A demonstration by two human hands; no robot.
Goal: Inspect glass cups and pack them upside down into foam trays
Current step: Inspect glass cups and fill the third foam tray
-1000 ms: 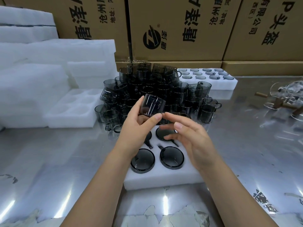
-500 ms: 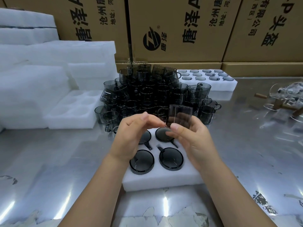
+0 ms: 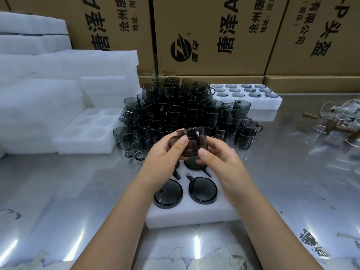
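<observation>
A smoky grey glass cup [image 3: 194, 140] with a side handle is held above the white foam tray [image 3: 191, 216] in front of me. My left hand [image 3: 163, 158] pinches it at the handle side with the thumb on its wall. My right hand [image 3: 220, 168] grips its right side, thumb on the front. In the tray, several cups sit upside down; two dark bases [image 3: 168, 193] [image 3: 202, 190] show in the near row, and the far row is partly hidden by my hands. A heap of the same grey cups [image 3: 179, 112] stands just behind.
Empty foam trays [image 3: 87, 131] and stacked foam blocks lie at the left. A filled foam tray [image 3: 247, 93] sits at the back right before cardboard boxes [image 3: 210, 36]. Clear glassware with wooden handles [image 3: 335, 121] lies at the far right on the steel table.
The cup went from my left hand alone to my right hand, then both hands took it. It now sits lower and more central, turned with its handle to the left.
</observation>
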